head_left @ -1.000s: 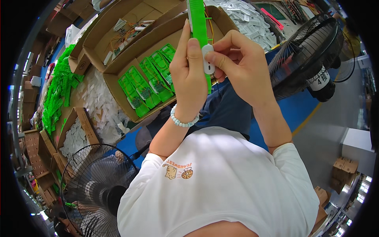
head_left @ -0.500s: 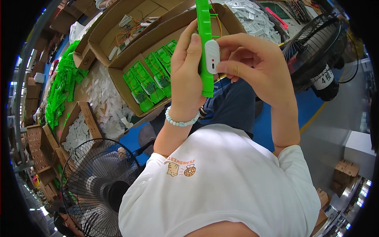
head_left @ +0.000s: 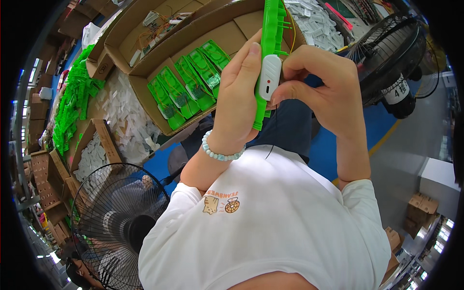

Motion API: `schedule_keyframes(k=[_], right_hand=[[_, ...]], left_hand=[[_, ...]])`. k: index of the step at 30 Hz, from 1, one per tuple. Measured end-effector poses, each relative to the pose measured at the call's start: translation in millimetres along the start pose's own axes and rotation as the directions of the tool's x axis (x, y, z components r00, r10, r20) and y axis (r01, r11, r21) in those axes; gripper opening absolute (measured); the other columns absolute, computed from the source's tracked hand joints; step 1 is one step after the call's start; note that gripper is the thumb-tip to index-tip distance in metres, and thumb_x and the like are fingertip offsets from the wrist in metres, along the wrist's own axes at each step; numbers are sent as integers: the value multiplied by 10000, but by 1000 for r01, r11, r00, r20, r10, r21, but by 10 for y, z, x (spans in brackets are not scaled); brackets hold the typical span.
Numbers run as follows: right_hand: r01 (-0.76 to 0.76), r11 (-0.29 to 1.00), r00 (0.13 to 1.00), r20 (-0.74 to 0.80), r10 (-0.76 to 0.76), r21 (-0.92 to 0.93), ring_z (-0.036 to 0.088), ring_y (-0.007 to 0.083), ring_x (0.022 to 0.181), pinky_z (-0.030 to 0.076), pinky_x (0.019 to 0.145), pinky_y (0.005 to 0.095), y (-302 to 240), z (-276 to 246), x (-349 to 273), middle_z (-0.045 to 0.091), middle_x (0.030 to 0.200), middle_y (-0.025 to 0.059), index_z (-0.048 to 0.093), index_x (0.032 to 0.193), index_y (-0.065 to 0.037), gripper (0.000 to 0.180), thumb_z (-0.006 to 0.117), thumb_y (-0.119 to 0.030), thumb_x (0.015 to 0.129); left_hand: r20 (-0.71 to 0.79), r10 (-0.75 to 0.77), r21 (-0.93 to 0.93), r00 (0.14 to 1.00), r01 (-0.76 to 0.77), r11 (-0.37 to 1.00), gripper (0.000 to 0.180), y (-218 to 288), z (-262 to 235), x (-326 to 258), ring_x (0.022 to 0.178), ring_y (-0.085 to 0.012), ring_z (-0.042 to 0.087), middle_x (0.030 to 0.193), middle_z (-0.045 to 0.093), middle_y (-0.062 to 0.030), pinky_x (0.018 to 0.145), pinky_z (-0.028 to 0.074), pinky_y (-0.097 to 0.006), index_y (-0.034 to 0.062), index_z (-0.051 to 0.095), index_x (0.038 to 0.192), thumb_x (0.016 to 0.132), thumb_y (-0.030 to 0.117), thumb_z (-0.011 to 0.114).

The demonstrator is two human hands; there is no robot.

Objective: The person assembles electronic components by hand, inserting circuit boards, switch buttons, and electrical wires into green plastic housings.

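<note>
A long green plastic housing (head_left: 273, 31) stands upright in my left hand (head_left: 237, 96), whose fingers wrap it from the left with the thumb along its side. A white oval cover (head_left: 269, 77) with a small port and a red dot sits against the housing's side. My right hand (head_left: 319, 84) is curled at the cover's right edge, thumb low and index finger higher. What lies between those fingers is hidden. A thin yellow wire (head_left: 293, 34) loops out beside the housing, and a dark wire (head_left: 274, 126) hangs below.
Ahead, a cardboard box (head_left: 237, 36) holds several green housings (head_left: 186, 84) with boards and wires. Loose green parts (head_left: 77, 96), clear plastic pieces (head_left: 128, 111) and white parts (head_left: 314, 24) lie around it. Fans stand at lower left (head_left: 121, 227) and right (head_left: 391, 58).
Both hands have shifted slightly right and nearer to me with the green housing, which is now tilted a little. The right fingers have stayed at the white cover's edge.
</note>
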State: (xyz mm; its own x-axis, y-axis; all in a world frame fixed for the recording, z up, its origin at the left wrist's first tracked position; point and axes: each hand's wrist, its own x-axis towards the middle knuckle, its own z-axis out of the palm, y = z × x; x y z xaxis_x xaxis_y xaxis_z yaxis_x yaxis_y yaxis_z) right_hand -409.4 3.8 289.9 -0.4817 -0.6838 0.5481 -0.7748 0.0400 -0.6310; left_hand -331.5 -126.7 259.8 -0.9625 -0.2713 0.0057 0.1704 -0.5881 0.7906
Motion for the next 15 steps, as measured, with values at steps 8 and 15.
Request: schedule_keyframes(k=[8, 15], right_hand=[[-200, 961, 980, 26, 199, 190, 596, 152, 589, 496, 551, 274, -99, 107, 24, 609, 729, 56, 608, 817, -14, 244, 805, -81, 689], [140, 974, 949, -255, -183, -177, 634, 179, 866, 499, 666, 256, -141, 245, -113, 649, 982, 104, 653, 980, 19, 392, 844, -121, 667]], left_hand=[[-4, -10, -141, 1000, 10, 990, 442, -1, -41, 27, 529, -119, 542, 739, 589, -43, 431, 430, -239, 40, 545, 1207, 1028, 400, 361], [140, 388, -590, 911, -238, 772, 469, -100, -156, 188, 915, -313, 622, 1119, 545, -211, 796, 547, -395, 12, 435, 1279, 1012, 397, 416]])
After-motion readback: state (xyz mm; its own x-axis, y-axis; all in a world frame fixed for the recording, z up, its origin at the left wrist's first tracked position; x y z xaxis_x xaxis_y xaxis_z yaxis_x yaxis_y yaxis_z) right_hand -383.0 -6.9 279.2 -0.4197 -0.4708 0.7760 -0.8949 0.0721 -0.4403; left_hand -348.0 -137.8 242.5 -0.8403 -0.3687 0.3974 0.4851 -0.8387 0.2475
